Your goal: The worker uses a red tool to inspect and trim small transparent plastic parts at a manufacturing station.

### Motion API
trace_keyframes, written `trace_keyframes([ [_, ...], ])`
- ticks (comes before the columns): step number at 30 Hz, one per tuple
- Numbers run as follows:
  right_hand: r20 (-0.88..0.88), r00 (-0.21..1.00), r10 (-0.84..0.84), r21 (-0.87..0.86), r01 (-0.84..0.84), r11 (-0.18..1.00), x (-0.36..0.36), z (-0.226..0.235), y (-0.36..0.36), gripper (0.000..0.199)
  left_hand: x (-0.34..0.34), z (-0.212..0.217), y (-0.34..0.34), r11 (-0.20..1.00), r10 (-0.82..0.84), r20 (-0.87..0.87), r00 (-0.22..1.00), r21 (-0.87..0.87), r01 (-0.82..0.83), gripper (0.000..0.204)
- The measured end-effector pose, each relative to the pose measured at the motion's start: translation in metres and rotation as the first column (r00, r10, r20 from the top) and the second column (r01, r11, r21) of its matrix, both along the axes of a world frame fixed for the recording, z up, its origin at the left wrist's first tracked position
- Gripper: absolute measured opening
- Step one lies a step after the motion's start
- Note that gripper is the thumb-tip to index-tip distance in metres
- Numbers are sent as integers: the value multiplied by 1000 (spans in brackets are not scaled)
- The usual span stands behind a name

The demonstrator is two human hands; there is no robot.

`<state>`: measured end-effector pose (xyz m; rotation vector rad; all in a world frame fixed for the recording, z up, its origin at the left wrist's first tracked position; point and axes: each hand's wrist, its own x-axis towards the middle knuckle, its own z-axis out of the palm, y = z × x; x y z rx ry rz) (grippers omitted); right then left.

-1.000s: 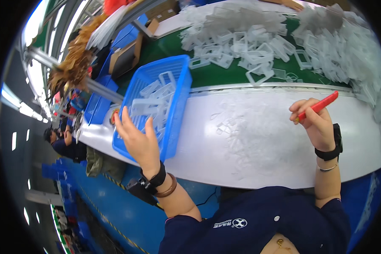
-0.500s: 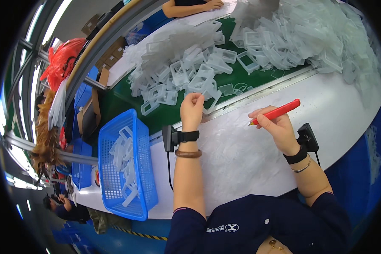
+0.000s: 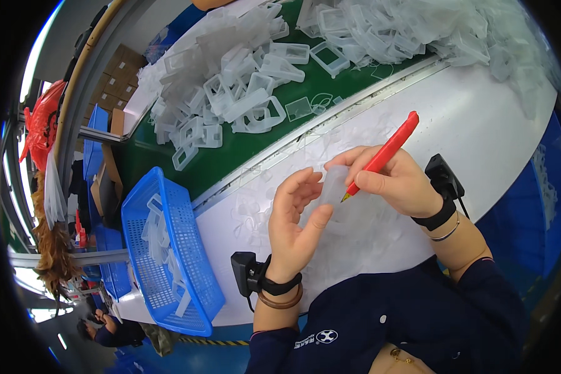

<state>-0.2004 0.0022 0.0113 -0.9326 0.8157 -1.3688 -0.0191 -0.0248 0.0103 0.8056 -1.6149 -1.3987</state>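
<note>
A small translucent plastic case is between my two hands, above the white table. My left hand has its fingers curled and its thumb at the lower end of the case, gripping it. My right hand grips a red pen-shaped trimming tool with a short brass-coloured tip, which points down beside the case. The right fingertips also reach the upper end of the case. How the fingers meet behind it is hidden.
Translucent frames lie heaped on the green surface beyond a metal rail; a larger heap is at the far right. A blue basket at left holds several pieces. Thin clear scraps cover the table. Another person is at lower left.
My left hand has come back from the heap toward me, with a plastic case now at its fingers. My right hand has moved left to meet it, still holding the red tool. The view has shifted.
</note>
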Motion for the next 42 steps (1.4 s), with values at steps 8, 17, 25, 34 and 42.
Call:
trace_keyframes([
  [8, -209, 966, -151, -244, 98, 965, 6, -3, 4, 11, 13, -3, 9, 986, 133, 144, 981, -124, -115, 17],
  [17, -469, 820, -327, -532, 33, 846, 13, -2, 5, 8, 9, 1, 12, 910, 196, 242, 950, -407, -84, 15],
  [25, -512, 808, -292, -526, -26, 850, 13, -2, 4, 11, 7, 2, 13, 893, 225, 230, 947, -437, -107, 17],
  [34, -524, 435, -732, -850, -214, 481, 18, -13, 6, 27, 10, -5, 13, 952, 155, 275, 949, -298, -69, 14],
  [42, -498, 742, -449, -499, 178, 848, -12, 2, 0, 13, 16, 12, 15, 991, 112, 16, 994, 74, -112, 18],
])
